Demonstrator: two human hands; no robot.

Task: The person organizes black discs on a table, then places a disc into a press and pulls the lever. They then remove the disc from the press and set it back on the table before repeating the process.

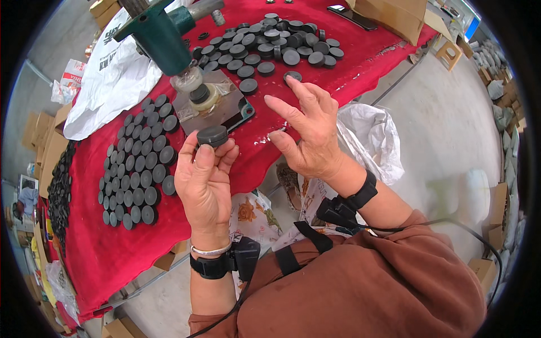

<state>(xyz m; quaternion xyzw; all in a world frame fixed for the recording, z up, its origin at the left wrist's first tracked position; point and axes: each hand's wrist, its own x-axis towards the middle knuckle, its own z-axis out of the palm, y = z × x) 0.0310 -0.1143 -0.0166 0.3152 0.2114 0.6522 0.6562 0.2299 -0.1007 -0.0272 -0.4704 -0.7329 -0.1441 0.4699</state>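
Between the thumb and fingers of my left hand [204, 183] is a round black cap [212, 134], raised just in front of the press base. My right hand [309, 129] is open, its fingers spread and pointing over the table edge. One of its fingertips overlaps a single black disc [293, 75] lying apart from the pile; whether it touches is unclear. A dark green bench press [163, 42] stands beyond my left hand. Under its pale plunger, another black piece [199, 94] sits on a cream ring on the metal base plate [230, 114].
Loose black discs [291, 57] are heaped behind the press, and rows of discs [135, 163] stand to its left on the red cloth [135, 253]. Small black parts [61, 191] lie at far left. A phone [352, 18] and cardboard box [394, 19] sit at the back.
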